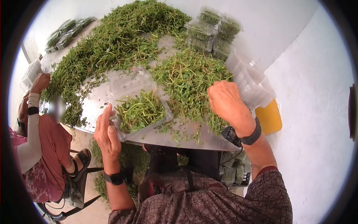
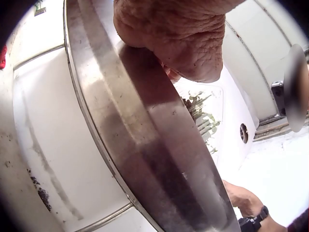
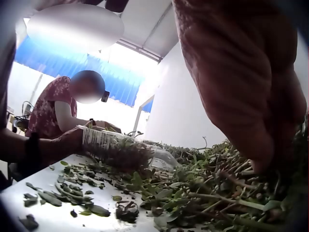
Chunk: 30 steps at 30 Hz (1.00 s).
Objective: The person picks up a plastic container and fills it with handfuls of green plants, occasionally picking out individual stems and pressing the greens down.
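An opened clear plastic clamshell box [image 1: 169, 115] sits near the table's front edge, its lid [image 1: 128, 80] folded back. Green leafy sprigs [image 1: 141, 112] with thick stems fill its base. Along the box's left side lies my left hand [image 1: 107, 136], fingers fairly straight and touching the wall. My right hand [image 1: 229, 104] is curled over the right edge of a loose pile of sprigs [image 1: 190, 82]. In the right wrist view its fingers [image 3: 260, 145] point down among the stems, the tips hidden by greens.
A larger heap of greens [image 1: 108, 41] covers the table's back and left. Filled boxes [image 1: 212, 30] are stacked at back right, above nested clear boxes [image 1: 251, 78] and a yellow object [image 1: 269, 117]. Another person [image 1: 41, 149] sits at left, near more packed boxes [image 1: 67, 33].
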{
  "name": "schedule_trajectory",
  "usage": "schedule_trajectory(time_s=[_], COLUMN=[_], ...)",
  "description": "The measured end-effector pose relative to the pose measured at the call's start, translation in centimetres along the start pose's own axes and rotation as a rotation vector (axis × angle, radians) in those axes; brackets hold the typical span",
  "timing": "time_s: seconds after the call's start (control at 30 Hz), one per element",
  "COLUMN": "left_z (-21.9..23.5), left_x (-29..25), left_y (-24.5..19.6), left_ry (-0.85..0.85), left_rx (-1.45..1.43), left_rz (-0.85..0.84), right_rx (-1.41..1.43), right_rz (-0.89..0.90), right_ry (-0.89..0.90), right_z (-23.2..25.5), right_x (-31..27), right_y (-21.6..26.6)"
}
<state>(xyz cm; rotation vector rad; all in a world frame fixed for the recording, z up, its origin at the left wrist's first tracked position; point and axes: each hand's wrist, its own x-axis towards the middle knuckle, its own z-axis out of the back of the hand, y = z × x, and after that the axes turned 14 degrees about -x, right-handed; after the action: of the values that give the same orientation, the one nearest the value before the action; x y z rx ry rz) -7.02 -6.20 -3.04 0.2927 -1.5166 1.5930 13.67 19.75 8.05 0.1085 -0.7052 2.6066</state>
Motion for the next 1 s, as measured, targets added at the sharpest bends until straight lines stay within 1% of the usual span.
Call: schedule_trajectory(time_s=[0.07,0.13,0.2,0.23,0.3,0.33,0.4,0.43,0.5,0.53,0.6,0.63,0.7,0.77,0.83,0.87,0.93,0.97,1.0], left_z=[0.0,0.1,0.1,0.1,0.0,0.0,0.1,0.1,0.0,0.0,0.0,0.0,0.0,0.0,0.0,0.0,0.0,0.1,0.1], left_x=[0.0,0.0,0.0,0.0,0.0,0.0,-0.1,-0.1,0.0,-0.1,-0.1,0.0,0.0,0.0,0.1,0.1,0.1,0.1,0.1], left_y=[0.0,-0.3,-0.2,-0.2,-0.2,-0.1,-0.2,-0.2,-0.1,-0.1,-0.2,-0.3,-0.5,-0.4,-0.5,-0.5,-0.6,-0.6,-0.6], left_ry=[0.000,0.010,0.006,0.005,0.003,0.002,0.006,0.011,0.001,-0.004,-0.004,-0.002,-0.017,-0.013,-0.013,-0.006,0.001,-0.001,0.003], left_rx=[-0.010,-0.016,-0.018,-0.021,-0.020,-0.023,-0.029,-0.037,-0.045,-0.050,-0.044,-0.048,-0.047,-0.041,-0.027,-0.040,-0.047,-0.040,-0.039], left_rz=[0.004,0.047,0.027,0.009,0.008,0.001,0.020,0.037,0.030,0.026,0.034,0.031,0.060,0.021,0.024,0.032,0.032,0.036,0.033], right_rx=[-0.029,-0.054,-0.022,-0.022,-0.022,-0.019,-0.090,-0.092,0.023,0.028,0.128,0.143,0.443,0.518,0.701,0.708,0.828,0.834,0.824], right_rz=[-0.022,-0.041,-0.078,-0.073,-0.091,-0.087,-0.137,-0.135,-0.186,-0.178,-0.165,-0.148,-0.219,-0.188,-0.080,-0.073,0.110,0.115,0.195], right_ry=[0.002,0.008,-0.149,-0.150,-0.255,-0.256,-0.153,-0.152,-0.297,-0.298,-0.443,-0.447,-0.417,-0.386,-0.445,-0.446,-0.483,-0.482,-0.459], right_z=[0.1,0.5,1.9,2.2,2.9,3.5,4.9,5.2,5.6,5.8,6.6,7.1,8.3,9.3,10.0,10.0,9.6,9.5,9.2], right_x=[0.2,-0.1,-0.6,-0.9,-1.3,-1.4,-1.7,-1.9,-1.9,-1.9,-1.8,-1.6,-1.3,-0.8,0.1,0.6,1.8,2.4,3.1], right_y=[-0.5,-0.9,-1.8,-2.2,-2.8,-3.0,-3.5,-3.7,-4.0,-4.1,-3.8,-3.5,-2.9,-2.0,-0.3,0.4,2.1,2.9,3.8])
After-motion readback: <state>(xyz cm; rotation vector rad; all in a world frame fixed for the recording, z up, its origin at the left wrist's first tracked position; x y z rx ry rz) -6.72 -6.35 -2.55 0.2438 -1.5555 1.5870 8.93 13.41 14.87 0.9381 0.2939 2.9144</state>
